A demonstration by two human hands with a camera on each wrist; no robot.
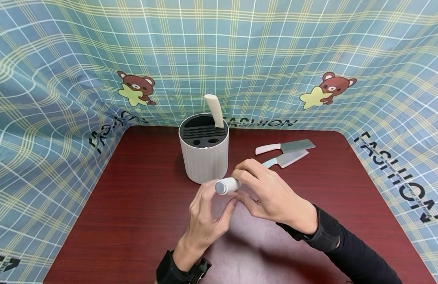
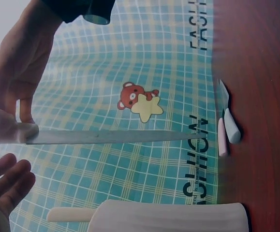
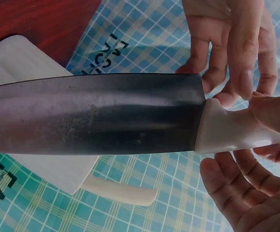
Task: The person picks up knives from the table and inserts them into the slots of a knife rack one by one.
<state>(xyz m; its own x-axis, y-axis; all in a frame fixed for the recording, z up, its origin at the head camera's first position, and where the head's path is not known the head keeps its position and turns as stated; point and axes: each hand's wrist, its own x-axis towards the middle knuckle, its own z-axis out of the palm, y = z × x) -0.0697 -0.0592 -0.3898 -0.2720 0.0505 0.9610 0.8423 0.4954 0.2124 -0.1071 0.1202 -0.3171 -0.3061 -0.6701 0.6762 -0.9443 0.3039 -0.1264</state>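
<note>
My right hand [image 1: 270, 193] pinches the white handle [image 1: 227, 185] of a kitchen knife between thumb and fingers. The handle's end faces the head camera, which hides the blade there. In the right wrist view the broad, dark, spotted blade [image 3: 96, 116] spans much of the picture; the left wrist view shows it edge-on as a thin strip [image 2: 110, 137]. My left hand [image 1: 206, 217] is close beside the handle, its fingers spread and bent around open space, the thumb near my right thumb. Whether it touches the handle is hard to tell.
A white ribbed knife holder [image 1: 206, 163] with a black slotted top stands behind my hands, one cream-handled knife [image 1: 214, 110] upright in it. Right of it lie a cleaver [image 1: 297, 146] and another knife [image 1: 291, 158] on the dark red table [image 1: 133, 221]. Plaid cloth [image 1: 222, 59] surrounds the table.
</note>
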